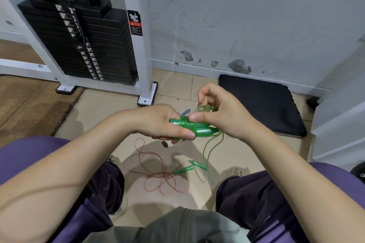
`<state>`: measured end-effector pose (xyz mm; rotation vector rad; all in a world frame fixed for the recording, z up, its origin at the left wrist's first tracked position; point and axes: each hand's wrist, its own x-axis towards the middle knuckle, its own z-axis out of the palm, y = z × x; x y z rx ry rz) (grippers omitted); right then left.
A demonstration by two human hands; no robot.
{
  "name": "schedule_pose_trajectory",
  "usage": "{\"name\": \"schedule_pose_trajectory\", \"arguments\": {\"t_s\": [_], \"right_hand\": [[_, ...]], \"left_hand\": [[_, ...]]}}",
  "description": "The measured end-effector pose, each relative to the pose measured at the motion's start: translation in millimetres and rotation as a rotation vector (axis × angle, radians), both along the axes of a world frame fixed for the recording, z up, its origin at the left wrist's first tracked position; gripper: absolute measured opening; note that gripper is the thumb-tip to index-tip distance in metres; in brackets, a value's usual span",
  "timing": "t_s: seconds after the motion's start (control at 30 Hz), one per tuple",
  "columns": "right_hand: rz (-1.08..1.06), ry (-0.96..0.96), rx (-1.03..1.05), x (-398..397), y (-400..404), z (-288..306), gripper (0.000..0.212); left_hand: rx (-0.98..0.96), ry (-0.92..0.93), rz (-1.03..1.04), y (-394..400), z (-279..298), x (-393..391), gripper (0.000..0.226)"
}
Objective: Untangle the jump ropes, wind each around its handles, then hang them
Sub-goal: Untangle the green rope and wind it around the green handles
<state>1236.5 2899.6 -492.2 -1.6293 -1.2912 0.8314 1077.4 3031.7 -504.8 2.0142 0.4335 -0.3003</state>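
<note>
Handles green, cord-wrapped | left hand grip clamps them | right hand pinches cord

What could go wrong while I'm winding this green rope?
The slack green rope hangs to the floor beside the red rope and might drag it into a fresh tangle. The wraps on the handles are pinned only by the left hand and right hand; easing off may let coils spring loose.

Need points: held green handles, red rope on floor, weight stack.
green handles [203, 131], head view, bare lower handle right of the wound rope
red rope [158, 175], head view, crossing of the loops on the floor
weight stack [106, 45], head view, front face of the black plates
</note>
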Motion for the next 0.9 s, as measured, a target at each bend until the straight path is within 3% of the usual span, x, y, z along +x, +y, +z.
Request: {"name": "schedule_pose_trajectory", "arguments": {"t_s": [0.23, 0.33, 0.43, 0.53, 0.67, 0.8, 0.9], "right_hand": [[-0.022, 0.089, 0.044, -1.4, 1.7, -3.4, 0.019], [-0.031, 0.156, 0.001, -1.4, 0.8, -1.8, 0.024], [0.018, 0.449, -0.050, -0.2, -0.6, -2.9, 0.030], [0.138, 0.627, -0.059, 1.4, -0.4, -0.9, 0.044], [0.066, 0.639, 0.016, -1.9, 6.6, -2.8, 0.038], [-0.021, 0.453, -0.058, -3.2, 7.2, -5.5, 0.008], [-0.051, 0.253, -0.090, -8.5, 5.6, -5.6, 0.023]], "left_hand": [[-0.034, -0.071, 0.051, -0.1, 5.7, -2.4, 0.051], [-0.076, -0.149, 0.066, -0.9, 6.7, -3.1, 0.048], [-0.149, -0.264, 0.066, -3.5, 7.5, -4.6, 0.029], [-0.243, -0.365, 0.229, -1.7, 7.8, -1.4, 0.034], [-0.277, -0.427, 0.426, 0.4, 7.2, 3.5, 0.044], [-0.297, -0.463, 0.606, 5.1, 8.5, 5.2, 0.050], [-0.244, -0.437, 0.786, 19.1, 8.5, 3.1, 0.051]]}}
